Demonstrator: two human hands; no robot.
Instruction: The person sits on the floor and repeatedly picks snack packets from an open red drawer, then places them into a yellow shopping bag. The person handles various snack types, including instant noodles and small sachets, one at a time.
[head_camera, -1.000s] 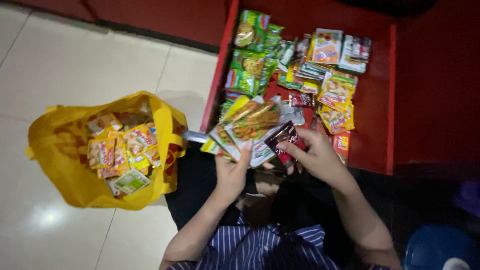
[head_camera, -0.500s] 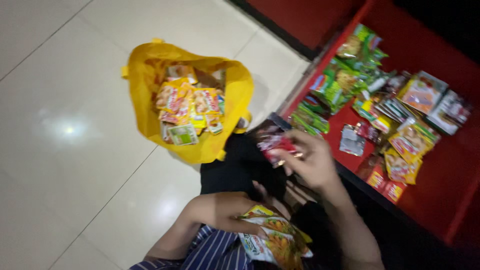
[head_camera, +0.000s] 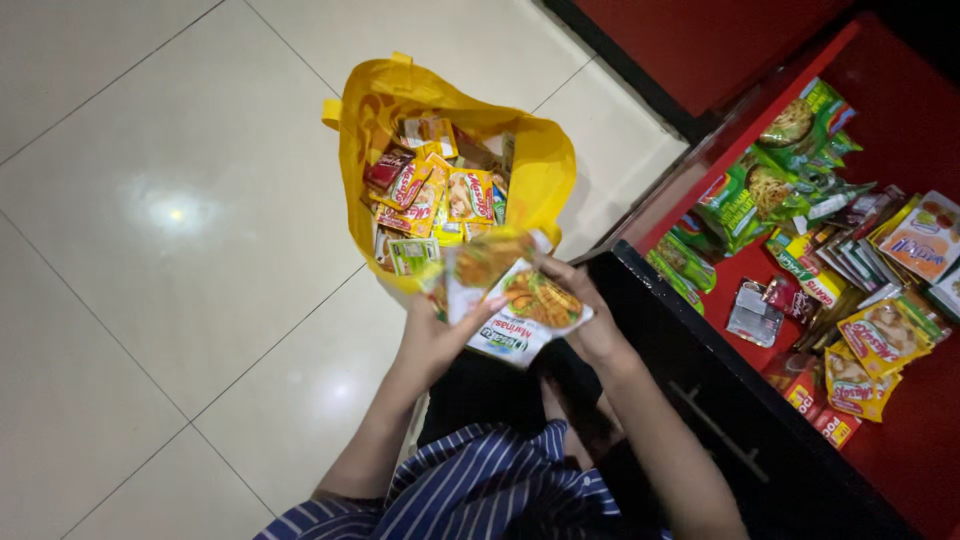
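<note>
Both hands on the seasoning sachets (head_camera: 520, 305) w/ my left hand (head_camera: 435, 335) pinching underneath, right hand (head_camera: 585, 315) gripping the edge. Light, floppy, slick foil, so best held by the seams. Beyond: yellow bag (head_camera: 355, 140) & red drawer (head_camera: 905, 450).

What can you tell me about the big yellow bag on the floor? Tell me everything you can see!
The yellow bag is soft, like thin fabric, with a short loop handle at its far rim. It sits on the pale tiled floor, its mouth wide open and sagging. Inside lies a heap of small sachets in orange, yellow, red and green. Neither hand seems to touch it; the handheld packets hover just over its near edge.
</note>
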